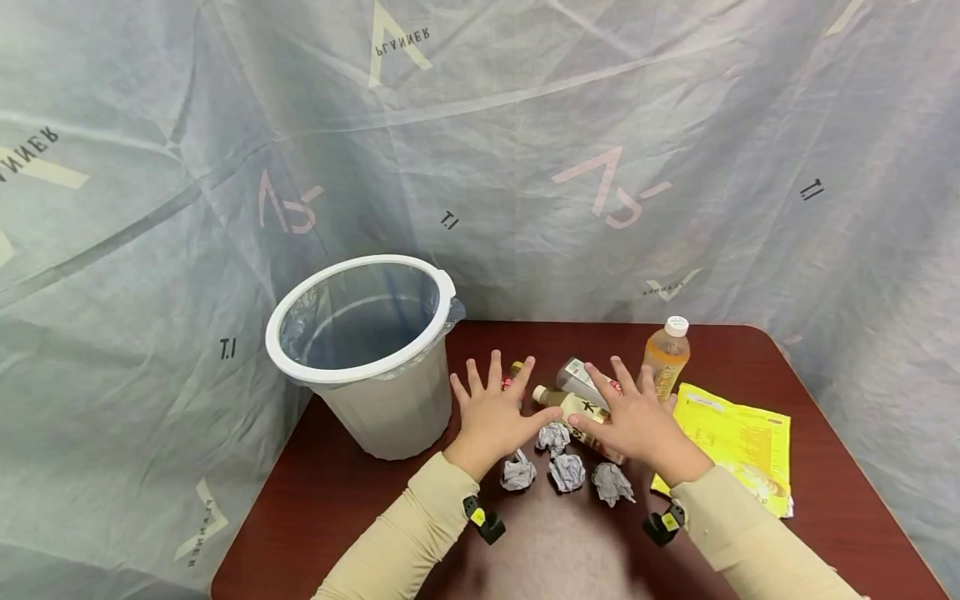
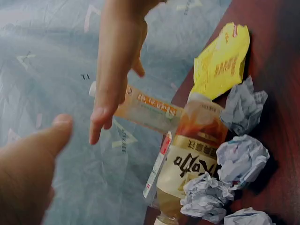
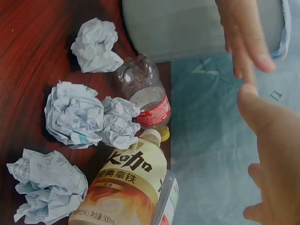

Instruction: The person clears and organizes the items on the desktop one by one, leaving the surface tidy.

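Both hands hover palm-down over the table with fingers spread, holding nothing. The left hand point(image 1: 493, 417) is above a red-labelled clear bottle point(image 3: 152, 105) with a yellow cap. Below the right hand point(image 1: 637, 425) lies a coffee drink bottle point(image 3: 124, 183) on its side, partly hidden in the head view. A clear plastic package with a white label point(image 1: 581, 379) lies behind it. Several crumpled paper balls point(image 1: 567, 472) sit in front. An orange drink bottle point(image 1: 666, 354) with a white cap stands beyond the right hand, and a yellow packet point(image 1: 738, 442) lies flat beside it.
A white bin point(image 1: 397, 421) lined with a clear bag stands at the table's back left. Grey printed sheeting point(image 1: 510, 208) hangs behind the dark red table point(image 1: 847, 533). Each wrist carries a small black camera point(image 1: 491, 527).
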{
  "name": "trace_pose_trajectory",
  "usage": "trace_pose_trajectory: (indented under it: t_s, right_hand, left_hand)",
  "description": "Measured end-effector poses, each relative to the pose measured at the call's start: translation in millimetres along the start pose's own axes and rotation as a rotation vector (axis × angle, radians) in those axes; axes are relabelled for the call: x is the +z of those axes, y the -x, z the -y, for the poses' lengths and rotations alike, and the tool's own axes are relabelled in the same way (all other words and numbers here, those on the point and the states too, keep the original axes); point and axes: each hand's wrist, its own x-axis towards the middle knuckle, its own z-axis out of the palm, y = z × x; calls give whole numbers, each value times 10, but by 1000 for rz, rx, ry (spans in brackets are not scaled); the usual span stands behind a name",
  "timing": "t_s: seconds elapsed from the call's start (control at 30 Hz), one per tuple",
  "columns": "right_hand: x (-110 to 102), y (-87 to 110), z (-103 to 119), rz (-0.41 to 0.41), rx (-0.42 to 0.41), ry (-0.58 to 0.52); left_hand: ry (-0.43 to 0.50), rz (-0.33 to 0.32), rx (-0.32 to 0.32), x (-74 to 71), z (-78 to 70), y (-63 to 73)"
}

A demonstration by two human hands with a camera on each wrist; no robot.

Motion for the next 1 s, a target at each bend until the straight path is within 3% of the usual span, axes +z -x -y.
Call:
trace_pose_trajectory:
  t_s: [0.23, 0.33, 0.57, 1.0]
  right_hand:
    - [0, -37, -25, -88, -77, 0]
    - [5, -39, -34, -100, -84, 1]
    - [-5, -36, -51, -85, -66, 14]
    - [-55, -32, -97, -70, -51, -7]
  left_hand:
    - [6, -277, 118, -220, 12, -14]
    - [19, -356, 176, -357, 17, 9]
    - [-10, -418, 259, -782, 11, 86]
    - [-19, -474, 233, -1413, 397, 108]
